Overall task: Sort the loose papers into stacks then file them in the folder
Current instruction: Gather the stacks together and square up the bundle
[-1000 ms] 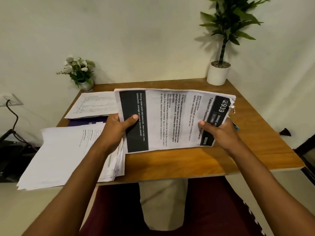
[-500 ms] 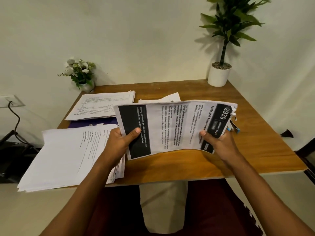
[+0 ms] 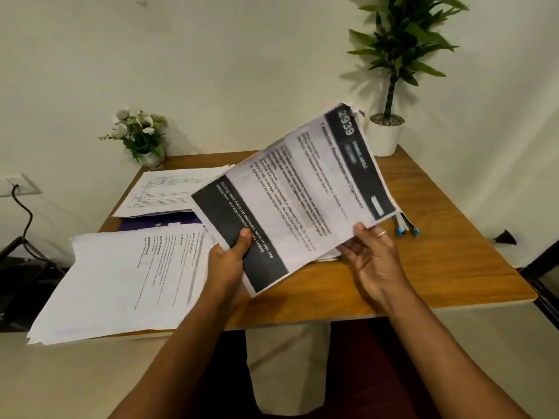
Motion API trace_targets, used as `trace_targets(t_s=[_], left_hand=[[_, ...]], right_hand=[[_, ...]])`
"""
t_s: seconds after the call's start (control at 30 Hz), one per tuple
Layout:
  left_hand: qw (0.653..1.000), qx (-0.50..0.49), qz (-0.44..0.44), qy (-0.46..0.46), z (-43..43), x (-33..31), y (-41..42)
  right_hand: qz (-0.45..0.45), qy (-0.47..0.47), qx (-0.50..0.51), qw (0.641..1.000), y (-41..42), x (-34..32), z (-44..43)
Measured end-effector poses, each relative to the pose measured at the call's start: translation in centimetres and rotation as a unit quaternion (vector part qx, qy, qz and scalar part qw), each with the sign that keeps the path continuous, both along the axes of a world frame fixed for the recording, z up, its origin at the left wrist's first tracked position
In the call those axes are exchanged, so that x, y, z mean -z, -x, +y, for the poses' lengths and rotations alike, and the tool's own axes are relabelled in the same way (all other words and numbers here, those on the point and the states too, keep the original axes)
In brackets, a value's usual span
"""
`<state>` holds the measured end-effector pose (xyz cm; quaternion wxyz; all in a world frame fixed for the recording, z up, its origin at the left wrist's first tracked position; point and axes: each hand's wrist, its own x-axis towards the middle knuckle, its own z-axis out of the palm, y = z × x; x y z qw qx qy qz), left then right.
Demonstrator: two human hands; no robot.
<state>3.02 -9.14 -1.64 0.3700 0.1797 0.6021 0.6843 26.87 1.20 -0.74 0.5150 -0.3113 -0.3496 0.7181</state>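
Two hands at work: left hand (image 3: 230, 261) pinches the printed sheets (image 3: 302, 192) by the dark-banded corner, thumb on top, tilted above the wooden table (image 3: 438, 252). Right hand (image 3: 372, 258) is spread loosely, fingertips touching their near edge. Purple folder (image 3: 163, 222) lies behind.

- Two hands up: left hand (image 3: 230, 261), right hand (image 3: 373, 261).
- One black-banded printout (image 3: 296, 195) in the air.
- Two paper stacks down: near stack (image 3: 121, 282) at eight o'clock, far stack (image 3: 169, 189) at ten.
- One purple folder (image 3: 160, 222).
- Two potted greens: flower pot (image 3: 142, 137) at eleven, tall plant (image 3: 390, 122) at one.
- Blue-tipped pens (image 3: 406, 228) at three, too bunched to count.
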Motion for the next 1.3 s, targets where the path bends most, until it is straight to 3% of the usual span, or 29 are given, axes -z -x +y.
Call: trace_targets(t_s=[0.17,0.33,0.43,0.53,0.63,0.73,0.83,0.97,1.17,1.3], left_hand=[[0.99,0.042,-0.122,-0.063,0.5,1.0,-4.0],[0.985,0.07,-0.131,-0.087,0.2,0.8,-1.1],[0.994,0.096,0.008,-0.056,-0.5,-1.9,2.8],[0.967,0.191,0.166,-0.042,-0.4,-5.0,5.0],[0.936,0.265,0.224,-0.051,0.6,-7.2,5.2],[0.927,0.259,0.254,-0.093,1.5,-8.4,4.0],[0.939,0.219,0.229,-0.134,1.9,-8.1,2.6],[0.954,0.195,0.204,-0.101,1.0,-5.1,0.9],[0.963,0.187,0.169,-0.1,0.5,-4.7,1.0],[0.975,0.165,0.129,-0.068,0.3,-3.0,0.0]], right_hand=[[0.044,-0.03,-0.011,0.999,3.9,-1.3,-2.0],[0.021,-0.052,-0.005,0.998,3.3,-2.9,-1.6],[-0.023,-0.098,-0.02,0.995,2.1,-3.4,-0.6],[-0.076,-0.145,-0.036,0.986,1.5,-4.5,0.2],[-0.2,-0.223,-0.033,0.954,1.6,-6.4,0.4],[-0.257,-0.263,-0.05,0.929,2.1,-8.0,0.2],[-0.259,-0.28,-0.036,0.924,2.3,-8.0,0.2],[-0.272,-0.23,-0.044,0.933,2.2,-5.3,-0.3],[-0.221,-0.235,-0.044,0.946,2.0,-5.1,-0.7],[-0.254,-0.186,-0.047,0.948,2.2,-2.5,-1.1]])
